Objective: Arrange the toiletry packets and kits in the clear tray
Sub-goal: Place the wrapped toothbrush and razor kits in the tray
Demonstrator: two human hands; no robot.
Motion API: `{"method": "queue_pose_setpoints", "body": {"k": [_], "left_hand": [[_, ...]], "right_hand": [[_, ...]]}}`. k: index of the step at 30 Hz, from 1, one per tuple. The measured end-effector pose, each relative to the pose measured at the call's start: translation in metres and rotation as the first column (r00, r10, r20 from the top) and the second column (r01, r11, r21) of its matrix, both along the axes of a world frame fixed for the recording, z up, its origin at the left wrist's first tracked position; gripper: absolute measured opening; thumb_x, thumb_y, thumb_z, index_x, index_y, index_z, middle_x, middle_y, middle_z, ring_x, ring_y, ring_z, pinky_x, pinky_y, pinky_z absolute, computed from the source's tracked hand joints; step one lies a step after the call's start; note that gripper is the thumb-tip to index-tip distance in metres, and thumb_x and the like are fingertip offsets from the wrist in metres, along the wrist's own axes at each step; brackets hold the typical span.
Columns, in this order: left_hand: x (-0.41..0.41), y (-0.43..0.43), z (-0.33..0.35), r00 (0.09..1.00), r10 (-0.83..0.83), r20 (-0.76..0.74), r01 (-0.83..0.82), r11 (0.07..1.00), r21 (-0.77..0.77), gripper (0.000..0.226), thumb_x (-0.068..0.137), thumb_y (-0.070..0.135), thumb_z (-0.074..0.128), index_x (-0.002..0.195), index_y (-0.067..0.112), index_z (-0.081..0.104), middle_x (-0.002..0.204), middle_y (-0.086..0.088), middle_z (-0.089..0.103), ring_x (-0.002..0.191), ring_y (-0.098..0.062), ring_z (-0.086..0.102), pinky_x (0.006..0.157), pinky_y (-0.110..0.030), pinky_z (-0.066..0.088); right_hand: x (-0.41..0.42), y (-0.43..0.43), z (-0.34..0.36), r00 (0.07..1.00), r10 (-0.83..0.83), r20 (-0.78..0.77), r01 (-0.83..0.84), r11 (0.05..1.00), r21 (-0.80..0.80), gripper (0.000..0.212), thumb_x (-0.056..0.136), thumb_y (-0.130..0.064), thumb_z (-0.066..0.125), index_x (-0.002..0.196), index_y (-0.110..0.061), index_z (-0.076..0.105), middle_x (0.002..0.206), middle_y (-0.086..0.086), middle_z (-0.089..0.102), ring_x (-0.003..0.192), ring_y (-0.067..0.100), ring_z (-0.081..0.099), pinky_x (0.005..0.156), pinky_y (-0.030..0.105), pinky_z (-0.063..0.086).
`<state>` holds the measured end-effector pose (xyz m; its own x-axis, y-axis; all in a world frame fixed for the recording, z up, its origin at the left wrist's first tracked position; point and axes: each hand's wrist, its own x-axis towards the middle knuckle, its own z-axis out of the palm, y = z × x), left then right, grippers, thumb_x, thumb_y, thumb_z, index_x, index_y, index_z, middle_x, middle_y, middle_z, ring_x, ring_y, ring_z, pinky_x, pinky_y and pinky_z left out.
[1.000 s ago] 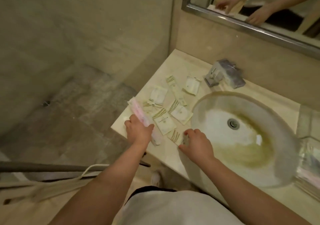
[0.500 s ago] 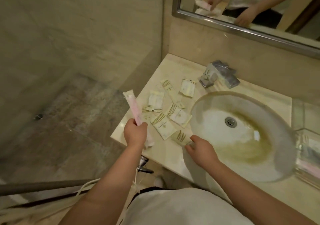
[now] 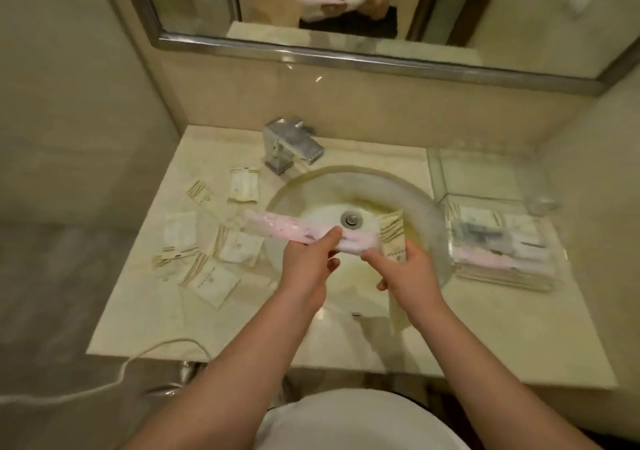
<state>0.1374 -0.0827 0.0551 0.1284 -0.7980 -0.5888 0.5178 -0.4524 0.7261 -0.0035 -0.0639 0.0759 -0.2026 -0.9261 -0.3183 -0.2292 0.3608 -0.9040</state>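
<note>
Two hands: both held over the basin (image 3: 408, 200), each with an item in it.
Left hand (image 3: 306, 262): fingers curled round the middle of the pink kit (image 3: 273, 228), a long soft sleeve held level and pointing left.
Right hand (image 3: 410, 271): thumb and fingers pinching the striped packet (image 3: 393, 238), which stands upright. Its fingertips meet the near end of the pink kit, but the blur makes it hard to say whether they grip it too.
Clear tray (image 3: 512, 285): on the counter (image 3: 145, 304) right of the basin, already part filled, with another pink sleeve along its front edge.
Loose packets (image 3: 209, 278): several, scattered flat on the counter left of the basin, some overlapping.
Step in hand (judged): carrying the two held items across to the tray.
Method advised: keep the pink kit level and lay it parallel to the sleeve already there, flush against it. Give the striped packet its own place with the other flat sachets, printed face up. Keep both items from dropping into the basin on the way over.
Risk: the limp sleeve may sag or fold if held by one end.
</note>
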Motion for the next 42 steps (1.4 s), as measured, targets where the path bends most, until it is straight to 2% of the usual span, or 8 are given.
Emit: {"method": "queue_pose_setpoints", "body": {"k": [8, 20, 23, 27, 30, 36, 40, 42], "left_hand": [[-0.111, -0.024, -0.011, 0.989, -0.146, 0.027, 0.147, 0.989, -0.032, 0.009, 0.095, 0.016, 0.056, 0.098, 0.016, 0.064, 0.086, -0.001, 0.071, 0.075, -0.012, 0.067, 0.068, -0.028, 0.051], [-0.217, -0.015, -0.046, 0.826, -0.442, 0.35, 0.411, 0.897, 0.164, 0.022, 0.092, 0.014, 0.061, 0.088, -0.007, 0.064, 0.076, -0.016, 0.066, 0.054, -0.014, 0.067, 0.04, -0.021, 0.042], [-0.223, -0.023, -0.044, 0.822, -0.47, 0.322, 0.44, 0.883, 0.163, 0.025, 0.094, 0.015, 0.058, 0.091, -0.009, 0.065, 0.073, -0.015, 0.066, 0.058, -0.014, 0.065, 0.043, -0.021, 0.039], [-0.229, -0.039, -0.039, 0.889, -0.432, 0.151, 0.417, 0.901, 0.119, 0.026, 0.096, 0.02, 0.053, 0.096, -0.003, 0.065, 0.084, -0.012, 0.067, 0.065, -0.014, 0.064, 0.051, -0.021, 0.046], [-0.233, -0.05, -0.042, 0.864, -0.461, 0.201, 0.446, 0.887, 0.116, 0.028, 0.095, 0.019, 0.056, 0.1, -0.008, 0.064, 0.088, -0.016, 0.065, 0.064, -0.014, 0.063, 0.053, -0.021, 0.048], [-0.242, -0.065, -0.043, 0.895, -0.427, 0.131, 0.407, 0.9, 0.153, 0.04, 0.098, 0.034, 0.048, 0.095, -0.001, 0.068, 0.08, -0.011, 0.072, 0.069, -0.019, 0.067, 0.06, -0.026, 0.049], [-0.244, -0.072, -0.04, 0.871, -0.458, 0.177, 0.445, 0.889, 0.108, 0.01, 0.091, 0.004, 0.058, 0.09, 0.001, 0.068, 0.087, -0.015, 0.067, 0.075, -0.021, 0.066, 0.06, -0.021, 0.053], [-0.243, -0.075, -0.042, 0.834, -0.495, 0.245, 0.489, 0.868, 0.088, 0.014, 0.085, -0.008, 0.06, 0.086, 0.002, 0.07, 0.088, -0.015, 0.067, 0.077, -0.023, 0.063, 0.067, -0.024, 0.052]], "right_hand": [[-0.167, 0.02, -0.019, 0.979, -0.205, 0.016, 0.202, 0.971, 0.125, 0.008, 0.083, -0.019, 0.071, 0.09, -0.014, 0.071, 0.078, -0.002, 0.076, 0.04, 0.007, 0.052, 0.045, 0.017, 0.045], [-0.323, 0.034, -0.058, 0.924, -0.38, 0.026, 0.367, 0.906, 0.213, 0.016, 0.084, -0.014, 0.068, 0.07, -0.015, 0.06, 0.055, 0.001, 0.06, 0.051, 0.017, 0.053, 0.053, 0.029, 0.046], [-0.335, 0.028, -0.062, 0.905, -0.422, 0.053, 0.404, 0.892, 0.203, 0.015, 0.084, -0.012, 0.068, 0.071, -0.014, 0.062, 0.052, 0.002, 0.061, 0.046, 0.016, 0.051, 0.052, 0.031, 0.047], [-0.339, 0.017, -0.063, 0.896, -0.433, 0.103, 0.412, 0.894, 0.175, 0.005, 0.08, -0.018, 0.068, 0.079, -0.015, 0.072, 0.075, 0.003, 0.075, 0.041, 0.011, 0.048, 0.06, 0.035, 0.048], [-0.339, 0.009, -0.065, 0.884, -0.455, 0.109, 0.435, 0.884, 0.17, 0.007, 0.084, -0.021, 0.067, 0.087, -0.016, 0.07, 0.074, -0.002, 0.076, 0.041, 0.009, 0.049, 0.061, 0.032, 0.047], [-0.346, 0.0, -0.072, 0.863, -0.491, 0.118, 0.471, 0.867, 0.165, 0.027, 0.093, -0.041, 0.057, 0.1, -0.017, 0.068, 0.082, 0.0, 0.078, 0.042, 0.014, 0.048, 0.058, 0.033, 0.048], [-0.352, -0.007, -0.073, 0.844, -0.495, 0.205, 0.455, 0.864, 0.215, 0.034, 0.093, -0.048, 0.053, 0.102, -0.019, 0.068, 0.088, 0.001, 0.078, 0.043, 0.015, 0.038, 0.05, 0.028, 0.039], [-0.355, -0.01, -0.075, 0.838, -0.496, 0.228, 0.448, 0.864, 0.229, 0.024, 0.092, -0.038, 0.059, 0.099, -0.018, 0.069, 0.087, 0.002, 0.077, 0.042, 0.012, 0.038, 0.044, 0.025, 0.037]]}}
